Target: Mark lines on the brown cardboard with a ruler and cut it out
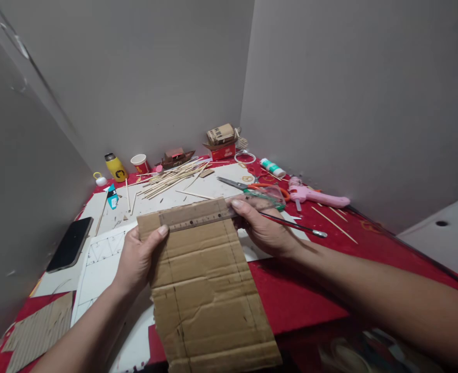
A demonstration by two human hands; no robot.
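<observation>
A brown corrugated cardboard piece is held up over the front of the table, with pencil lines drawn down both long sides. Across its top part lies a clear ruler, which sticks out past the right edge. My left hand grips the cardboard's left edge, its thumb pressing on the ruler's left end. At the top right corner, my right hand pinches the ruler against the cardboard with its thumb. A dark pencil with a pale eraser end pokes out from the same hand; its tip is hidden.
Behind lie thin wooden sticks, orange-handled scissors and a pink glue gun. A phone, a drawn sheet and a cardboard scrap lie left. A yellow bottle and paper cup stand near the wall.
</observation>
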